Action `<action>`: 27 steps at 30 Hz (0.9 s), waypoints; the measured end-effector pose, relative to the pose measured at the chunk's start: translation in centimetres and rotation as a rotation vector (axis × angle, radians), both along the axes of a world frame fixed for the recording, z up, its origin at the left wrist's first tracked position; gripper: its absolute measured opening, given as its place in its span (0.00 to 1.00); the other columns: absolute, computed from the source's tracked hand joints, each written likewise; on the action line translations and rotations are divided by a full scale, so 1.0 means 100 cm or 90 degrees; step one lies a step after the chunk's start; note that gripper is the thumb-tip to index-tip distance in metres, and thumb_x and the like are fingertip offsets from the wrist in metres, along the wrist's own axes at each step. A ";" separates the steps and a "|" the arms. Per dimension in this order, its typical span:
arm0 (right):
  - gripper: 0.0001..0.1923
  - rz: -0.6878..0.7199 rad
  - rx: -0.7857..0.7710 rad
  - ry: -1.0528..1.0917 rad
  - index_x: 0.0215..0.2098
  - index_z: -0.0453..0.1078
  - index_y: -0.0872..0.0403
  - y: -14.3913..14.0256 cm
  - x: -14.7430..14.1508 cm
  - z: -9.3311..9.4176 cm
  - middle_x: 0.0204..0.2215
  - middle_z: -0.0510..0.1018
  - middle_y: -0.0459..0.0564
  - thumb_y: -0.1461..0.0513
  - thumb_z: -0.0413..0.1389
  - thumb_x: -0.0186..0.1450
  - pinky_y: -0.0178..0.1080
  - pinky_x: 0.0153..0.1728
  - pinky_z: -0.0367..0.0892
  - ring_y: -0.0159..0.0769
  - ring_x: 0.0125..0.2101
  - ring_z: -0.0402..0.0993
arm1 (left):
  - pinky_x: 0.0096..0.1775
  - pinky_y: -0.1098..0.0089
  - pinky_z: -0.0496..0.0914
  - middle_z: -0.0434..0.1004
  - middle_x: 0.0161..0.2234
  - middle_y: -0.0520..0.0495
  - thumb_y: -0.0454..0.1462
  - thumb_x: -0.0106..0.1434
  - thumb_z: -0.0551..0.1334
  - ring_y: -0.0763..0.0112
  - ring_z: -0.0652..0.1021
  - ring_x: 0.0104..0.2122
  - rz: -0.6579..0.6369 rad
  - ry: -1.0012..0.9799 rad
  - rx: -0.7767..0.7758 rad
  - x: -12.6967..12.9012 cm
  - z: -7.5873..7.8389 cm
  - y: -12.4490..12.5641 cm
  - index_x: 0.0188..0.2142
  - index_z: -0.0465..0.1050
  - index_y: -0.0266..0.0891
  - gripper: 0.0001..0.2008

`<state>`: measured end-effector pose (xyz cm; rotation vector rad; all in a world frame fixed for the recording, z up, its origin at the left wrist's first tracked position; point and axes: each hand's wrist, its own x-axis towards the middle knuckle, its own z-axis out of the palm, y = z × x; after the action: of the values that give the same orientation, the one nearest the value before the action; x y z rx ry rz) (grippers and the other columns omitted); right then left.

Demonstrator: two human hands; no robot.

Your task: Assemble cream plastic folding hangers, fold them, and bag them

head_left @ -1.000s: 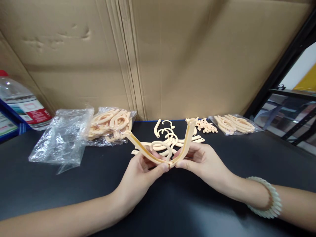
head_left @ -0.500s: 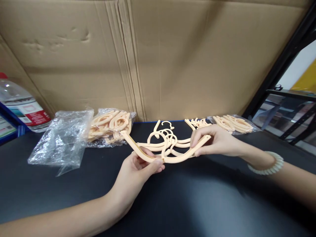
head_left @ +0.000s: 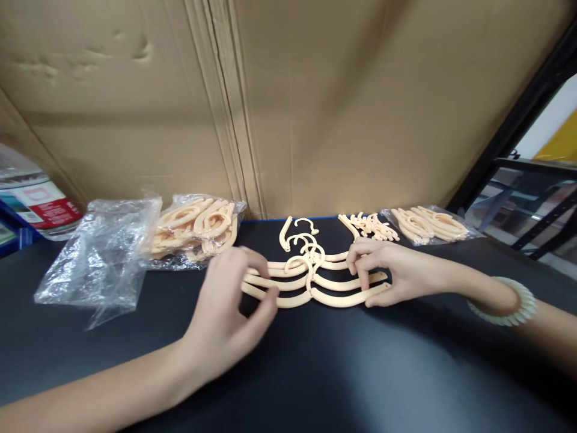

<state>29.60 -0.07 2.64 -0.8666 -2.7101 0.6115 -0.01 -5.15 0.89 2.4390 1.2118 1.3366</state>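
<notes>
Peach hanger [head_left: 315, 296], between left hand [head_left: 229, 307], right hand [head_left: 387, 273]

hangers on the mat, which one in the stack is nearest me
The front hanger, lowest of the laid-out stack. The left hand touches one end and the right hand the other; the rest lie behind it, toward the cardboard.

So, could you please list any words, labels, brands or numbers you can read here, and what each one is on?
No text can be read.
The bottle at far left has a red and white label, but its print is too blurred to make out.
The hangers under both hands, the plastic bags and the cardboard show no print.
</notes>
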 end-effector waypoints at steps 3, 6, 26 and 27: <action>0.10 -0.020 -0.014 -0.018 0.24 0.72 0.54 0.000 0.001 0.000 0.37 0.70 0.48 0.58 0.67 0.55 0.38 0.41 0.64 0.37 0.41 0.68 | 0.45 0.61 0.62 0.71 0.32 0.52 0.28 0.61 0.57 0.67 0.70 0.35 -0.125 0.217 0.030 0.005 -0.005 -0.009 0.33 0.64 0.41 0.06; 0.14 -0.044 -0.001 -0.023 0.23 0.72 0.55 0.002 0.003 0.000 0.36 0.70 0.49 0.54 0.67 0.55 0.39 0.40 0.64 0.38 0.40 0.68 | 0.48 0.59 0.61 0.74 0.33 0.51 0.29 0.63 0.56 0.67 0.72 0.36 -0.150 0.271 0.050 0.007 -0.010 -0.012 0.35 0.67 0.40 0.05; 0.07 -0.118 0.123 -0.053 0.28 0.69 0.55 0.013 0.012 -0.003 0.29 0.73 0.47 0.61 0.62 0.58 0.39 0.36 0.62 0.35 0.32 0.67 | 0.53 0.57 0.63 0.78 0.43 0.49 0.33 0.63 0.57 0.61 0.74 0.47 -0.102 0.284 0.024 0.006 -0.011 -0.011 0.40 0.72 0.42 0.07; 0.07 -0.114 0.124 -0.050 0.28 0.69 0.54 0.013 0.013 -0.003 0.29 0.73 0.47 0.61 0.62 0.58 0.39 0.36 0.62 0.35 0.32 0.67 | 0.53 0.57 0.63 0.78 0.43 0.49 0.34 0.63 0.57 0.61 0.74 0.48 -0.101 0.287 0.025 0.006 -0.011 -0.011 0.40 0.72 0.42 0.07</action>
<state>30.86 1.24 2.32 -1.0850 -2.6646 0.2759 0.56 -6.29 -0.22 2.8924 1.0418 0.8005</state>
